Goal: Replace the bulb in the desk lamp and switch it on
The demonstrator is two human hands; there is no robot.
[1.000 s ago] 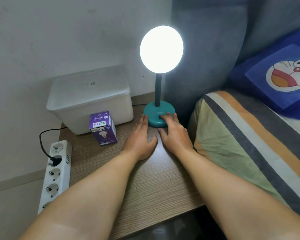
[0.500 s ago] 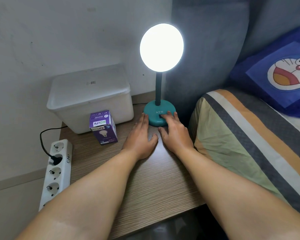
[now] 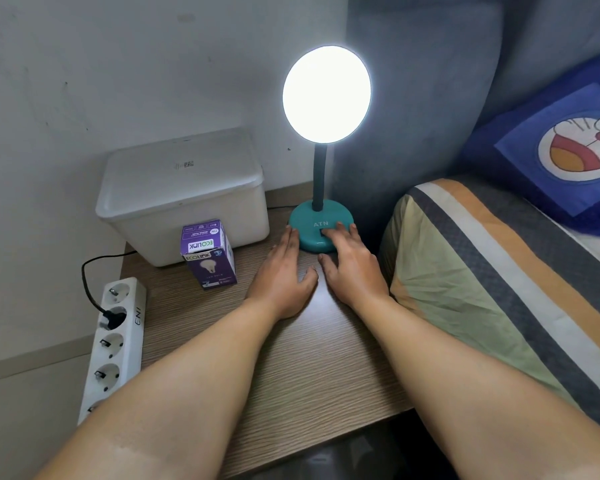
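Right now both hands are lying flat and open on the wooden bedside table [image 3: 291, 368], holding nothing. The left hand [image 3: 283, 277] is resting palm down with its fingers together and stretched forward, the fingertips just touching the left edge of the desk lamp's teal base [image 3: 321, 225]. The right hand [image 3: 352, 268] is spreading its fingers a little, and its fingertips are lying on the front of that base, just beside the dark switch below the letters ATN. Both forearms are reaching in from the near edge of the table, side by side, and the two thumbs are almost meeting between the hands. The desk lamp [image 3: 318, 181] is standing upright at the back right of the table, its dark neck rising to a round head [image 3: 327, 94] that is glowing bright white, so the bulb inside cannot be made out. Left of the hands a purple bulb box [image 3: 208, 254] is standing upright, printed ECOLINK, and it is sitting just in front of a white lidded plastic bin [image 3: 184, 195] against the wall. A white power strip [image 3: 116, 341] is running along the table's left edge with one black plug pushed into it. To the right a striped pillow [image 3: 492, 289] is pressing close to the table, with a blue cartoon cushion [image 3: 565, 147] leaning behind it.
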